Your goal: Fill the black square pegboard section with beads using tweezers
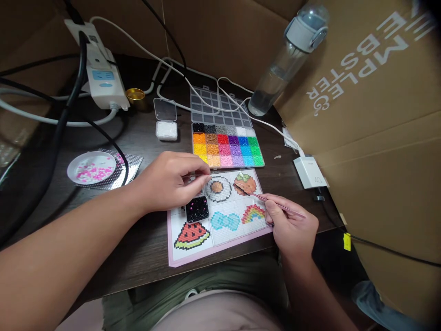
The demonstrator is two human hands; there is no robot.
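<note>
My left hand (172, 179) is closed in a pinch over the upper left of the pattern sheet (175, 257); whatever its fingertips hold is hidden. Below it, a small square box of black beads (197, 210) with a few pink ones rests on the sheet. In my right hand (292, 225) is a slim pink tool (282, 208), its dark, jagged front part reaching over the orange fruit pattern (245, 185). A clear pegboard (237, 202) covers the egg (218, 187), bow (225, 221) and rainbow (253, 213) patterns. The watermelon pattern (192, 236) shows at lower left.
Behind the sheet lies an open bead case (227, 146) sorted by colour. Left of it stand a box of white beads (166, 131) and a dish of pink and white beads (92, 168). A bottle (280, 69), power strip (106, 82), charger (309, 172), cables and cardboard walls surround the desk.
</note>
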